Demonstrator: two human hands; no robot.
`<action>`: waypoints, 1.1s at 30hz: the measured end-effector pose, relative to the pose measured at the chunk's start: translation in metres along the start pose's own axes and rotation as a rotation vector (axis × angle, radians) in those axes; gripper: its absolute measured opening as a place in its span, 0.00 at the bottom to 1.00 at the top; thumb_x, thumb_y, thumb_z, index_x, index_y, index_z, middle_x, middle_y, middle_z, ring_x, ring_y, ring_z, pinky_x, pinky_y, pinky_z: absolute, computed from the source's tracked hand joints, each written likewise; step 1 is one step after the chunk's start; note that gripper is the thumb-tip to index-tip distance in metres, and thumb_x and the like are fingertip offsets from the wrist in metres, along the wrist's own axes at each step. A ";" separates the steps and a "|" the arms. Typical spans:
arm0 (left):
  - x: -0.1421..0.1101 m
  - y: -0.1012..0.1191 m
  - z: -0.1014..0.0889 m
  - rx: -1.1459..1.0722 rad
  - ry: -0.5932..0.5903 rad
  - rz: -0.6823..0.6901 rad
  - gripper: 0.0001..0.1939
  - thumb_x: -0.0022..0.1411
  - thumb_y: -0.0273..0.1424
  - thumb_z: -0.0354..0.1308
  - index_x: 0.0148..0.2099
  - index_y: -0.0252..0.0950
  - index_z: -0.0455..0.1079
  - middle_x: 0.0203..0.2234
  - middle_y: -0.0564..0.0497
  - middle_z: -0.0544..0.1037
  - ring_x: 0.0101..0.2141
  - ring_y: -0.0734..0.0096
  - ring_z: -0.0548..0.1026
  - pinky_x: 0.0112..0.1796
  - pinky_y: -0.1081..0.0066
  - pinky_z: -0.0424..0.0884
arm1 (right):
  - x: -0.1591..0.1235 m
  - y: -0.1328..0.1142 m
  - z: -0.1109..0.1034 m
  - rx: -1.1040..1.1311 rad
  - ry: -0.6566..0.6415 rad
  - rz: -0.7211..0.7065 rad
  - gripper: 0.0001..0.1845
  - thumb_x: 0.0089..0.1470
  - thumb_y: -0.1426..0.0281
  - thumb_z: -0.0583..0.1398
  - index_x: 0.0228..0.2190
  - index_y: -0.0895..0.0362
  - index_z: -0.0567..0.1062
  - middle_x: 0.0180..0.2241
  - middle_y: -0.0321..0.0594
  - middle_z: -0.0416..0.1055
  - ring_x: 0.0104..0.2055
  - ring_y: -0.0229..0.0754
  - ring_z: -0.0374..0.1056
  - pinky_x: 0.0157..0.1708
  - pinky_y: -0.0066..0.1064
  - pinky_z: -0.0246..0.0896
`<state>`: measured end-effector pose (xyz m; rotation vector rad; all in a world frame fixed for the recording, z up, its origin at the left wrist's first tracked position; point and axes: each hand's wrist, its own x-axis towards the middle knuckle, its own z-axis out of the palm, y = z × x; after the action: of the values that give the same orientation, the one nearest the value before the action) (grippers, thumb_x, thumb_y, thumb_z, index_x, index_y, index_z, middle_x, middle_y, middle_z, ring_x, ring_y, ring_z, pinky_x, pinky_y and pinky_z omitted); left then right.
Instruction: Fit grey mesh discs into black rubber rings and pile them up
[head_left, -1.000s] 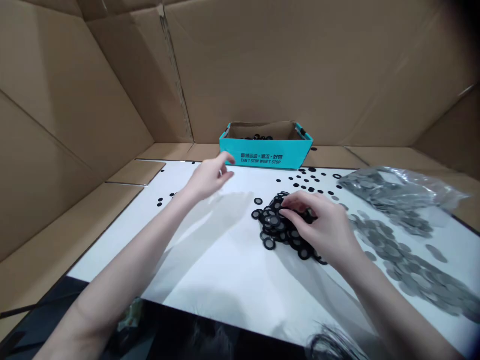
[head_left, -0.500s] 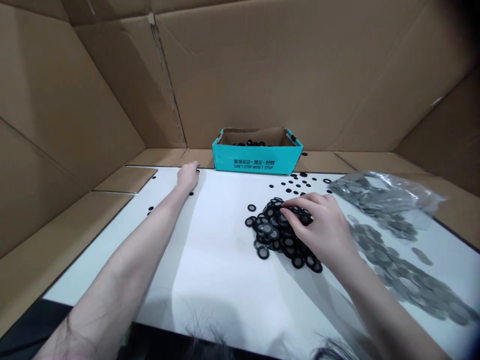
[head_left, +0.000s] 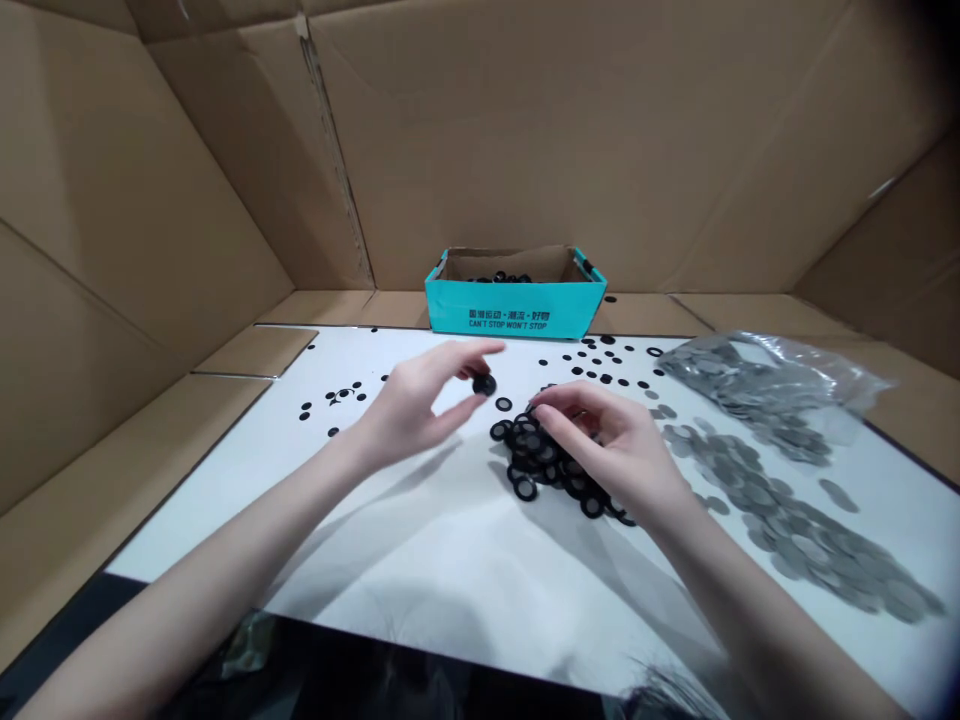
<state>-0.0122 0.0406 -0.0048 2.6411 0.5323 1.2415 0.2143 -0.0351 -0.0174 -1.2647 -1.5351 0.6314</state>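
White tabletop (head_left: 420, 560): left hand (head_left: 412, 405) pinches 1 black ring (head_left: 484, 384), right hand (head_left: 607, 445) curled over pile (head_left: 540, 465).

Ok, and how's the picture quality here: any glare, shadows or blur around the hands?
Head view: the arms cast soft grey shadows across the white tabletop sheet; the clear plastic bag shows glare; the left hand, right hand and round black rings look fairly sharp; top right corner darkens.

left hand (head_left: 412, 405) come back, now pinching 1 black ring (head_left: 484, 384)
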 end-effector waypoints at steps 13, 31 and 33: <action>-0.004 0.045 0.024 -0.187 0.034 0.076 0.24 0.67 0.21 0.60 0.62 0.41 0.66 0.47 0.46 0.81 0.44 0.68 0.81 0.46 0.70 0.80 | -0.007 -0.002 0.009 0.461 -0.056 0.059 0.20 0.47 0.66 0.72 0.41 0.50 0.74 0.27 0.33 0.79 0.26 0.38 0.71 0.27 0.30 0.67; -0.005 0.053 0.021 -0.688 0.083 -0.441 0.12 0.62 0.25 0.66 0.47 0.38 0.71 0.33 0.53 0.78 0.34 0.76 0.79 0.39 0.76 0.78 | -0.010 -0.002 0.010 0.455 -0.080 -0.041 0.18 0.50 0.66 0.72 0.41 0.50 0.74 0.29 0.33 0.77 0.29 0.38 0.71 0.30 0.30 0.66; -0.005 0.054 0.020 -0.705 0.094 -0.470 0.12 0.61 0.25 0.67 0.46 0.38 0.71 0.33 0.53 0.77 0.34 0.75 0.78 0.38 0.76 0.77 | -0.012 -0.003 0.010 0.352 0.000 -0.120 0.12 0.52 0.70 0.70 0.38 0.50 0.75 0.31 0.34 0.77 0.32 0.39 0.72 0.31 0.30 0.67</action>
<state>0.0134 -0.0110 -0.0050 1.7599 0.5548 1.1301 0.2033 -0.0449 -0.0232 -0.9003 -1.4135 0.7832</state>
